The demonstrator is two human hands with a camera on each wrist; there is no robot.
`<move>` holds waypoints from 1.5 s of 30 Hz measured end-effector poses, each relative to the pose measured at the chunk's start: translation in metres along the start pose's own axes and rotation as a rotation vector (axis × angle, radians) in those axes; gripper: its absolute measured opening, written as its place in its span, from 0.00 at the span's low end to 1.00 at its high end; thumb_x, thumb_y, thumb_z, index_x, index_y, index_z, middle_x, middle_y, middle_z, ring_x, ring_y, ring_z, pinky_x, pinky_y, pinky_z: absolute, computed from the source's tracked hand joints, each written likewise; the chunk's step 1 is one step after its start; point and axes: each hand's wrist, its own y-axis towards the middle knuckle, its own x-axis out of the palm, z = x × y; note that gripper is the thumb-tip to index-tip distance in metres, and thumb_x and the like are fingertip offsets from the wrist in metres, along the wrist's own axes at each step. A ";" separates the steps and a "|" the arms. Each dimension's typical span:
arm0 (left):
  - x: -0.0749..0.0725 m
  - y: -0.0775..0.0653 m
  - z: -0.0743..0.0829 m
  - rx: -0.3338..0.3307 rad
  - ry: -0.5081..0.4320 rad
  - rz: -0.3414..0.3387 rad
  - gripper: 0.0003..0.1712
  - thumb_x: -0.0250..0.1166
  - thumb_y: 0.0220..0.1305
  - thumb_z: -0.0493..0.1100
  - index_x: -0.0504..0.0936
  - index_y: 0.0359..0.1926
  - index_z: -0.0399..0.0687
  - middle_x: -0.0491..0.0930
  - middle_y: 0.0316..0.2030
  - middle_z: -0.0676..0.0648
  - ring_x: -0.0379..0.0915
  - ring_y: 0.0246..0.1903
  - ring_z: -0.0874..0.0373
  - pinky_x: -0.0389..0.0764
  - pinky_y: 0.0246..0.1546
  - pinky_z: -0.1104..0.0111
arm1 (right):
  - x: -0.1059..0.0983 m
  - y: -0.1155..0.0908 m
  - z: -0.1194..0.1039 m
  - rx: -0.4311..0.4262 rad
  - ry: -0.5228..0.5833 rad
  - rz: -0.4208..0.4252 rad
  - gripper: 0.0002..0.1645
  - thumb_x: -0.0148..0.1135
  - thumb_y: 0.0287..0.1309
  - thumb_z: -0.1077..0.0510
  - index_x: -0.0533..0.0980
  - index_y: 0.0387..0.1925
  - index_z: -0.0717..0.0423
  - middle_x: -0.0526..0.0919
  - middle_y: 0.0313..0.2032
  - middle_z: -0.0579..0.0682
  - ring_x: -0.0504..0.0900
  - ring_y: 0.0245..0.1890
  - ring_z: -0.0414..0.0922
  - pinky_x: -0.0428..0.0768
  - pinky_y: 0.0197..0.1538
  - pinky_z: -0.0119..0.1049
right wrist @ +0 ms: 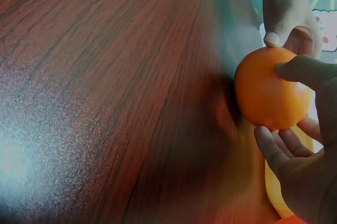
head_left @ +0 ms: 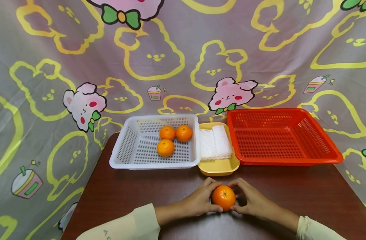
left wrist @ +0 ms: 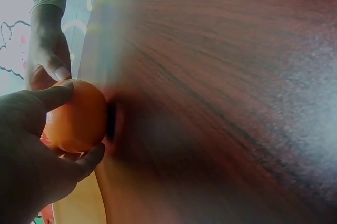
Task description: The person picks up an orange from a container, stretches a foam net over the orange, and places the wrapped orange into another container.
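Note:
An orange (head_left: 223, 198) is held between both hands just over the brown table, in front of the yellow tray. From its left side, my left hand (head_left: 198, 200) grips it with curled fingers and thumb. My right hand (head_left: 255, 199) curls round the opposite side, thumb low and fingers behind. The left wrist view shows the left thumb and a fingertip on the orange (left wrist: 81, 121), with a narrow dark shadow beside it on the table. In the right wrist view the right thumb lies across the orange (right wrist: 263, 95), fingers along its other side.
Behind the hands, a white basket (head_left: 156, 165) holds three oranges (head_left: 165, 148). Beside it, a yellow tray (head_left: 219, 168) carries white foam net sleeves (head_left: 222, 141). A red basket (head_left: 270, 143) stands at the right. A patterned curtain (head_left: 177, 60) hangs behind the table (head_left: 135, 193).

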 end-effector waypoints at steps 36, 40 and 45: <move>-0.004 0.012 0.003 -0.015 0.050 -0.026 0.47 0.78 0.45 0.50 0.70 0.64 0.38 0.68 0.53 0.48 0.69 0.52 0.64 0.70 0.57 0.77 | -0.044 0.199 -0.048 0.406 -0.629 0.007 0.36 0.57 0.64 0.53 0.60 0.58 0.81 0.75 0.49 0.75 0.77 0.50 0.66 0.76 0.55 0.55; -0.002 0.012 0.002 -0.011 0.041 -0.013 0.46 0.79 0.43 0.50 0.71 0.63 0.40 0.69 0.51 0.49 0.69 0.51 0.64 0.70 0.56 0.77 | -0.044 0.207 -0.036 0.454 -0.557 -0.017 0.35 0.55 0.64 0.54 0.59 0.57 0.83 0.75 0.48 0.75 0.77 0.49 0.64 0.76 0.54 0.53; -0.004 0.011 0.002 -0.005 0.050 -0.004 0.46 0.79 0.43 0.50 0.71 0.63 0.42 0.69 0.51 0.50 0.69 0.50 0.64 0.70 0.55 0.77 | -0.042 0.214 -0.025 0.538 -0.389 0.040 0.31 0.55 0.63 0.55 0.62 0.55 0.78 0.75 0.49 0.69 0.74 0.44 0.54 0.75 0.51 0.47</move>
